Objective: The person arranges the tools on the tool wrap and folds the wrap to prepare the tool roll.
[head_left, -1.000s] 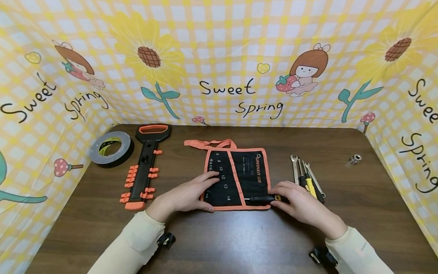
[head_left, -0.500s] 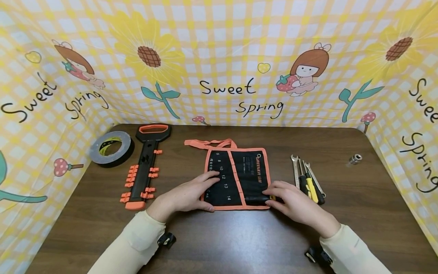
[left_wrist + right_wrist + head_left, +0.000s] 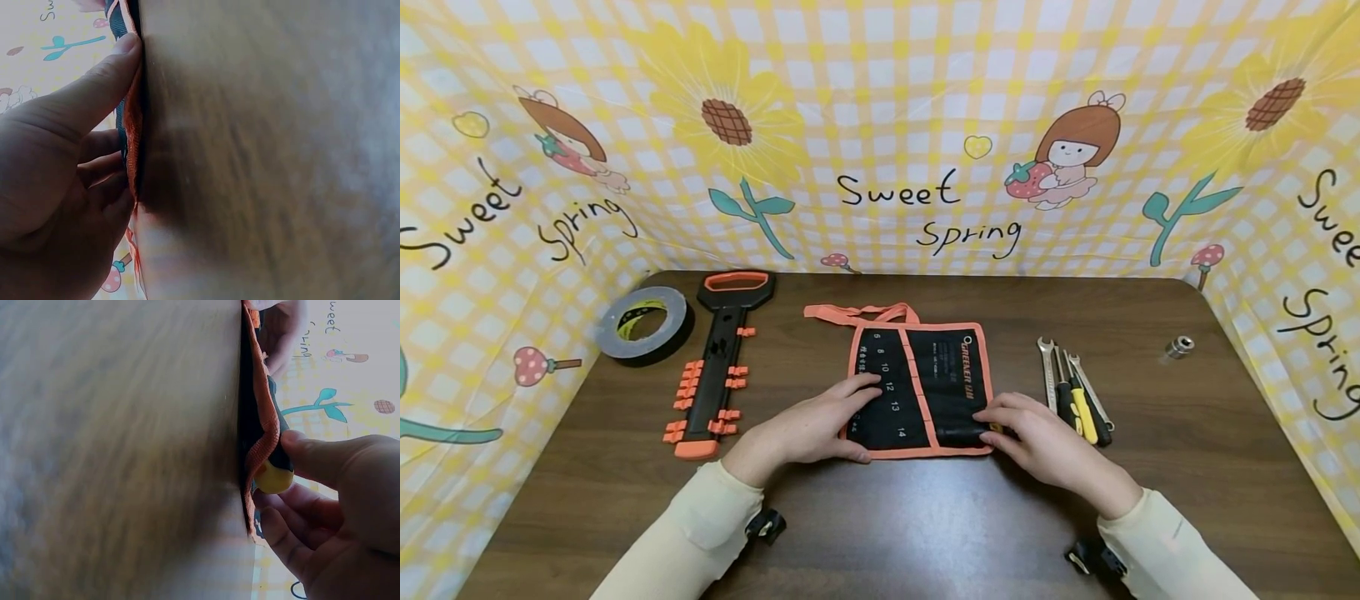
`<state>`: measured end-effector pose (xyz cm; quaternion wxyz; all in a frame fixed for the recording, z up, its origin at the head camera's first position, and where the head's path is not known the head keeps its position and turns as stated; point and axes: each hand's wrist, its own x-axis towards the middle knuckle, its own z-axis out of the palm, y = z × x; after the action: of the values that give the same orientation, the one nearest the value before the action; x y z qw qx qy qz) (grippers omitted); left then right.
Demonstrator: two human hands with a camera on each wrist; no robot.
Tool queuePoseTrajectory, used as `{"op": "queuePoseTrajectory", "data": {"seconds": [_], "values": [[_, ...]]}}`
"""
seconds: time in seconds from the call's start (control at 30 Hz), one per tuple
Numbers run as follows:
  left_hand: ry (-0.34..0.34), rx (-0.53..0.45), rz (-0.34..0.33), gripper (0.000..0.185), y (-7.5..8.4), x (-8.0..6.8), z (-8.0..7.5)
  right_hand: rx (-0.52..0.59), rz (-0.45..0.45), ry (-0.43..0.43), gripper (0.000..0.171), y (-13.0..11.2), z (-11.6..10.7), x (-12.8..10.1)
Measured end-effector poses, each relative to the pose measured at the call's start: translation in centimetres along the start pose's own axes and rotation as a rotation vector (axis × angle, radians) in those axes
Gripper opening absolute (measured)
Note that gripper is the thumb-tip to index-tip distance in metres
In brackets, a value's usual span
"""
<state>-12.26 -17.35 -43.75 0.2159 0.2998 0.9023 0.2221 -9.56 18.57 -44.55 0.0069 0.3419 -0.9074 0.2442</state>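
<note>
My left hand (image 3: 816, 425) lies flat, palm down, fingers straight and spread forward, thumb out along the near side. My right hand (image 3: 1041, 437) reaches inward, its thumb and curled fingers (image 3: 294, 534) pinched together. Both forearms, in cream sleeves, angle in from the near corners.

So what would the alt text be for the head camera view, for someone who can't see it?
Two hands work at a black and orange tool pouch on a brown table: the left hand presses it flat while the right hand pushes a black and yellow tool into its right side. A tape roll, an orange and black rack and loose tools lie around.
</note>
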Motion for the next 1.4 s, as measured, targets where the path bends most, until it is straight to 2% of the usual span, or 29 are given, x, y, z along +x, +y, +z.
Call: {"op": "queuePoseTrajectory", "data": {"seconds": [0.47,0.97,1.23,1.4], "values": [[0.009,0.019,0.006,0.091,0.0,0.1,0.2,-0.011,-0.043,-0.041,0.02,-0.8,0.5,1.0],[-0.006,0.021,-0.012,0.09,0.3,0.0,-0.1,0.032,-0.002,-0.066,0.017,-1.5,0.7,1.8],[0.008,0.049,0.008,0.089,0.3,0.2,0.0,0.071,0.038,-0.096,0.019,-1.4,0.5,1.7],[0.018,0.057,0.014,0.089,0.2,0.3,0.0,0.085,0.014,-0.065,0.02,-1.2,0.1,1.6]]}}
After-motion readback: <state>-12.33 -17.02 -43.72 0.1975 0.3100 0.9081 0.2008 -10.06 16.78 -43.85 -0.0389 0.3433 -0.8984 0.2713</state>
